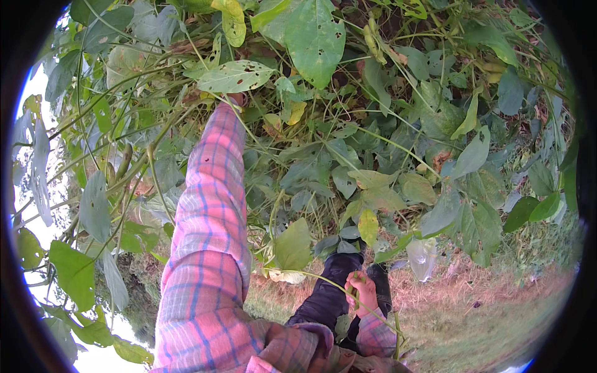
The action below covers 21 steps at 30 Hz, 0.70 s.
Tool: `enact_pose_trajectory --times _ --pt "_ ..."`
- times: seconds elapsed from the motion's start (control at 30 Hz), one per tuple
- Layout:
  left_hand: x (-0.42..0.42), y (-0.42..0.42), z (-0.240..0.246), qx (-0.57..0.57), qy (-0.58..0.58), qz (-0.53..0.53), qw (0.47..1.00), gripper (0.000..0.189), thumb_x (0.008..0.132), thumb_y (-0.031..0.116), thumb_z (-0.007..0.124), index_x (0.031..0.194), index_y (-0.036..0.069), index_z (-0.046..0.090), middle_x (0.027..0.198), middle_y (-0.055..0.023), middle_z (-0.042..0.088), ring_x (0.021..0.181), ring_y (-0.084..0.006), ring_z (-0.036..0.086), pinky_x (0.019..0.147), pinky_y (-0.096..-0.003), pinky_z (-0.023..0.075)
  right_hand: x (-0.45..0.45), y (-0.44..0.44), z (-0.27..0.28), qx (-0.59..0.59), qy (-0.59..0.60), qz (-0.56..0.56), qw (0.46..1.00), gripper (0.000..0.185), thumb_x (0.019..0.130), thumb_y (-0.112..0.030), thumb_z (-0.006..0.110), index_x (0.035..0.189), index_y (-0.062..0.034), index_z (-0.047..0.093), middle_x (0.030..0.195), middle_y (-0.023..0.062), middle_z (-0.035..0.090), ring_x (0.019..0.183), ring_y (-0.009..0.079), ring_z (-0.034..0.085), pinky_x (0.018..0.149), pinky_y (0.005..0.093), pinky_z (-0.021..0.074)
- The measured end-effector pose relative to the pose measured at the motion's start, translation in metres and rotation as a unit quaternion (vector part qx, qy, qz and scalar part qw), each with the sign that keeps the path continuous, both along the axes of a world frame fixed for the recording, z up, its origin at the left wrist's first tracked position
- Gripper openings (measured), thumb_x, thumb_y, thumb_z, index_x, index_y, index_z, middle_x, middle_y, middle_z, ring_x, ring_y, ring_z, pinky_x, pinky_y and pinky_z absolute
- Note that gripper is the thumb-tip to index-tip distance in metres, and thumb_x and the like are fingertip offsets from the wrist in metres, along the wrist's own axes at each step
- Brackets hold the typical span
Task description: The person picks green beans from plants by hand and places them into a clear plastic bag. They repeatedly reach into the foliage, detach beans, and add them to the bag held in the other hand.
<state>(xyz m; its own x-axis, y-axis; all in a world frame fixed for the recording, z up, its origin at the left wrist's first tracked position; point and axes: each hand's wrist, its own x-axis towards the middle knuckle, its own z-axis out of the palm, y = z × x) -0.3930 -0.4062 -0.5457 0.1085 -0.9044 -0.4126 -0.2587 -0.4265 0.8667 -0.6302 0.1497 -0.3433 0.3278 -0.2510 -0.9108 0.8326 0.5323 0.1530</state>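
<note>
My left arm, in a pink plaid sleeve [214,205], stretches away into the bean plants. Only a small part of my left hand [238,98] shows at the cuff; a leaf riddled with holes [237,76] covers the rest, so its fingers and anything in them are hidden. Close to my body, my right hand [366,289] is curled around several green bean pods [352,297]. A long thin green stem [322,278] crosses in front of that hand. More pods [371,41] hang among the foliage at the top.
Dense leafy bean plants [317,168] fill the upper view, with tangled stems at the left. My dark trouser legs [326,289] stand on dry grass [447,298]. A clear plastic bag [422,259] is by the plants, right of my legs. Further pods [124,162] hang at the left.
</note>
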Motion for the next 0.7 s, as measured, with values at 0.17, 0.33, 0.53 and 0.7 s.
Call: enact_pose_trajectory --times 0.17,0.33,0.53,0.7 --pt "-0.034 0.041 0.026 -0.001 -0.04 -0.027 0.999 0.011 0.082 0.005 0.063 0.089 0.004 0.055 0.07 -0.0015 0.056 0.044 -0.0084 0.045 0.036 -0.0212 0.0332 0.0 -0.006 0.007 -0.007 0.013 -0.022 1.0 0.007 0.086 -0.009 0.049 0.09 -0.0052 0.053 0.064 0.004 0.052 0.043 0.0059 0.039 0.039 0.0198 0.0275" --pt "-0.043 0.06 0.041 -0.043 -0.056 -0.11 0.991 0.01 0.084 0.007 0.063 0.09 0.004 0.056 0.067 -0.0008 0.054 0.043 -0.0102 0.044 0.039 -0.0242 0.034 -0.001 -0.008 0.02 -0.023 0.033 -0.01 0.999 0.007 0.085 -0.01 0.049 0.089 -0.0055 0.053 0.065 0.0039 0.052 0.042 0.0058 0.039 0.037 0.0199 0.0299" --pt "-0.059 0.064 0.048 -0.209 -0.211 -0.267 0.917 0.022 0.092 0.017 0.046 0.105 0.001 0.055 0.071 -0.0122 0.056 0.061 -0.0237 0.054 0.059 -0.0346 0.0429 0.0 -0.001 0.032 -0.037 0.059 -0.014 0.997 0.007 0.084 -0.01 0.05 0.089 -0.0054 0.053 0.065 0.0041 0.053 0.042 0.0063 0.04 0.036 0.0202 0.0308" --pt "-0.085 0.073 0.052 -0.204 -0.313 -0.237 0.897 0.029 0.093 0.024 0.05 0.109 0.0 0.054 0.089 -0.0137 0.062 0.078 -0.0247 0.056 0.069 -0.0348 0.0458 -0.009 0.007 0.045 -0.039 0.093 -0.001 0.995 0.006 0.084 -0.009 0.05 0.087 -0.0051 0.052 0.065 0.0048 0.053 0.042 0.0075 0.041 0.037 0.0208 0.0302"
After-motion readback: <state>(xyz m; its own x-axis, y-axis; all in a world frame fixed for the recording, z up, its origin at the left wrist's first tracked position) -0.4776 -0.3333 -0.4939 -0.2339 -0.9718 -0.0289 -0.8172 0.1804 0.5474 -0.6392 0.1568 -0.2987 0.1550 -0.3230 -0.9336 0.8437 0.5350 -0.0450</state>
